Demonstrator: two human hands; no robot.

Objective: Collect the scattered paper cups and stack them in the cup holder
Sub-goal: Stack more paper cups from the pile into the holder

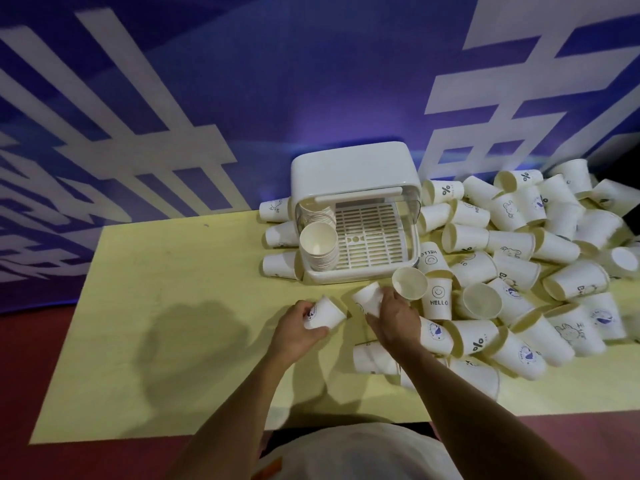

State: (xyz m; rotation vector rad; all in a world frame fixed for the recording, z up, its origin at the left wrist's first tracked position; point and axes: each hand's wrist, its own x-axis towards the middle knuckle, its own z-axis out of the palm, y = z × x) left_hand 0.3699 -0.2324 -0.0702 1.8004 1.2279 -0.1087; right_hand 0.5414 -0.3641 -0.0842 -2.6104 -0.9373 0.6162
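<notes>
Your left hand [298, 327] curls round a paper cup [327, 315]; your right hand [394, 317] grips a second cup [367, 297] just beside it at 3 o'clock. The cup holder [353, 168] sits at 12 o'clock on the yellow worktop [173, 306], w/ a nested stack [318, 245] in its left side. A loose cup pile [519, 258] spreads at 2–4 o'clock.

Both forearms [242, 393] pointed toward twelve o'clock; the left hand [299, 327] curled round a first cup [325, 312], the right hand [394, 317], at its three o'clock, gripped a second cup [367, 297].
</notes>
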